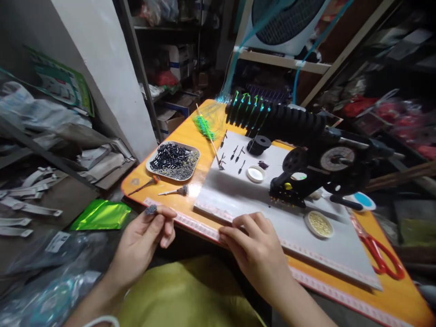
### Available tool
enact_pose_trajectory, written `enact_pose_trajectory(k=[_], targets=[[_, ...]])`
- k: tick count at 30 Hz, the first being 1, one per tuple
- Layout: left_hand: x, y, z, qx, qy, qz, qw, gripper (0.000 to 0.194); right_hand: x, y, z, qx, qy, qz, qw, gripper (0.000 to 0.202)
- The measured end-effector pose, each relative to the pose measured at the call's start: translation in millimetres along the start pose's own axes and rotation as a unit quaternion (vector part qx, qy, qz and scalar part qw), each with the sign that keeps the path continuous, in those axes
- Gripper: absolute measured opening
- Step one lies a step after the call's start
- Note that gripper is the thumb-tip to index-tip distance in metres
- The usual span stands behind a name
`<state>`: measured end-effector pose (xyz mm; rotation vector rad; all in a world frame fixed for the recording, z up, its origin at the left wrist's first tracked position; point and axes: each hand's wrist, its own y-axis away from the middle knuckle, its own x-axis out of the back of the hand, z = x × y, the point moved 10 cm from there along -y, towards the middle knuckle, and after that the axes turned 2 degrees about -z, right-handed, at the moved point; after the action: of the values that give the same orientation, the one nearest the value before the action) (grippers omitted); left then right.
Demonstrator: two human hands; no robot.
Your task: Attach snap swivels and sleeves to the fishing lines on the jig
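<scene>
My left hand [146,231] is above the table's near edge, fingers curled together, with a small dark grey clump [150,210] at its fingertips. To its right, my right hand [255,240] has thumb and fingers pinched together over the edge; anything between them is too small to make out. Beyond my left hand lie two small brushes, one with an orange-tinged head [153,180] and one grey [183,190]. Behind them a square tray [149,169] holds black tubes and small grey pieces. A black hand-cranked machine [306,168] stands on a white board [231,200].
Small dark parts [240,154], a black spool [259,144] and a white dish [255,174] sit on the board. Nearer are a bowl of yellowish beads [319,224] and red-handled scissors [383,254]. A stick wound with green thread [204,127] lies behind the tray. Shelves stand around the table.
</scene>
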<state>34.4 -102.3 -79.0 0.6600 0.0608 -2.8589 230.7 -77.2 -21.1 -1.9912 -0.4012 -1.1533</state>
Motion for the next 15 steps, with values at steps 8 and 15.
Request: enact_pose_trajectory(k=[8,15], targets=[[-10.1,3.3,-26.1,0.043,-0.023,-0.019,0.999,0.015,-14.0,4.9,12.8,-0.093,-0.067,-0.067,0.991,0.01],[-20.3,5.1,-33.7,0.08,-0.058,-0.045,0.994,0.016,-27.1,-2.8,-4.8,-0.031,0.099,-0.119,0.988,0.023]])
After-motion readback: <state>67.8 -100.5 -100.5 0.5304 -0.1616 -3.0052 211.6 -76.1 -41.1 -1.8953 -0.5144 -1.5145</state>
